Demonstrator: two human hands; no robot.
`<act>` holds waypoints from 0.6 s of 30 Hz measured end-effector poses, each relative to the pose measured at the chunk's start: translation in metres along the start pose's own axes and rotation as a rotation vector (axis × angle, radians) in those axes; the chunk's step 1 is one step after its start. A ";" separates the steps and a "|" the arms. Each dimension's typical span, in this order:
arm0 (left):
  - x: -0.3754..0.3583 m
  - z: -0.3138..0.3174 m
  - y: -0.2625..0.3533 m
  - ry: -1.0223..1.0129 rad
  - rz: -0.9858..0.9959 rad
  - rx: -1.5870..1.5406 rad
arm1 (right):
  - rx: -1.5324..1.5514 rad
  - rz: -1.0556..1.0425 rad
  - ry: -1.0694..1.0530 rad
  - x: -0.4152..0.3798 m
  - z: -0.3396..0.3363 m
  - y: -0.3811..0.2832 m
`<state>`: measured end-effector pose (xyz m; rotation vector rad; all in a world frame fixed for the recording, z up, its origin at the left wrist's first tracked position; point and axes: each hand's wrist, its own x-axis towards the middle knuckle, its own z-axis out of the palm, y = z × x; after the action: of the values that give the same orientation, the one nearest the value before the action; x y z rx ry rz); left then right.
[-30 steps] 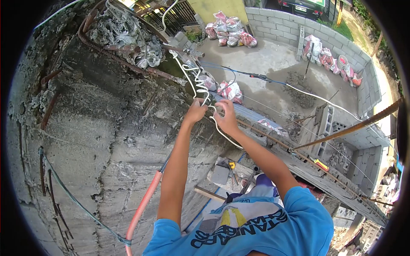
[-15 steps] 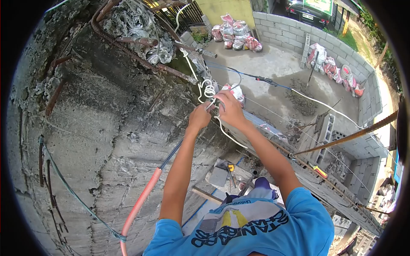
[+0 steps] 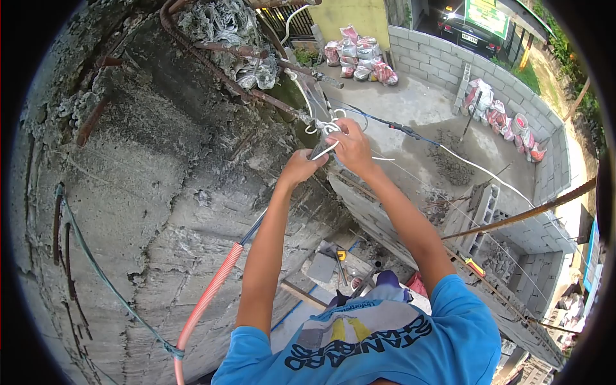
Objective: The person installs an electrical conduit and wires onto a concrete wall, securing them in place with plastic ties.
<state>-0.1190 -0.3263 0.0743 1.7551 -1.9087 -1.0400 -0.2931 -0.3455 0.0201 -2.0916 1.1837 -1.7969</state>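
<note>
1. Observed from my station: the work sits near 12 o'clock of my view, just above centre.
2. White wire (image 3: pixel 326 151): looped at its upper end and stretched between the two hands, beside the edge of the concrete wall (image 3: pixel 192 186).
3. Left hand (image 3: pixel 300 168): fingers pinching the wire's lower stretch; a dark item lies close by, too small for me to identify.
4. Right hand (image 3: pixel 350 147): at 1 o'clock of the left, fingers grasping the wire just below its loops.
5. Container A, 7 o'clock: orange corrugated conduit (image 3: pixel 212 289). Dark and white strands (image 3: pixel 254 228) leave its upper mouth toward the left forearm. A green cord (image 3: pixel 173 350) is tied around it lower down.
6. Container B, 1 o'clock: heaped sacks (image 3: pixel 359 58), bulging; contents hidden from me.
7. Container C, 2 o'clock: a row of sacks (image 3: pixel 497 117) along the block wall (image 3: pixel 545 109), also full-looking. Among them I note a pail (image 3: pixel 521 130), something reddish at its mouth.
</note>
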 end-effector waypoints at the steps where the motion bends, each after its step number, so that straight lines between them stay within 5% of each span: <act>1: -0.002 0.000 -0.001 -0.024 0.028 -0.056 | 0.014 0.038 0.060 -0.006 -0.002 -0.007; 5: -0.007 -0.003 -0.001 -0.104 0.046 -0.101 | -0.240 -0.170 0.321 -0.018 -0.024 -0.033; 9: -0.016 -0.004 0.003 -0.093 0.136 -0.048 | -0.238 -0.382 0.049 -0.020 -0.056 -0.033; 15: -0.004 0.011 -0.017 -0.036 0.077 0.014 | 0.187 0.499 -0.715 -0.006 -0.079 -0.017; 18: -0.008 0.006 -0.001 0.012 0.025 0.158 | 0.681 0.376 -0.700 -0.037 -0.048 0.041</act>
<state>-0.1213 -0.3169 0.0710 1.8114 -2.0497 -0.8901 -0.3540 -0.3322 -0.0183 -1.6945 0.5930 -0.9579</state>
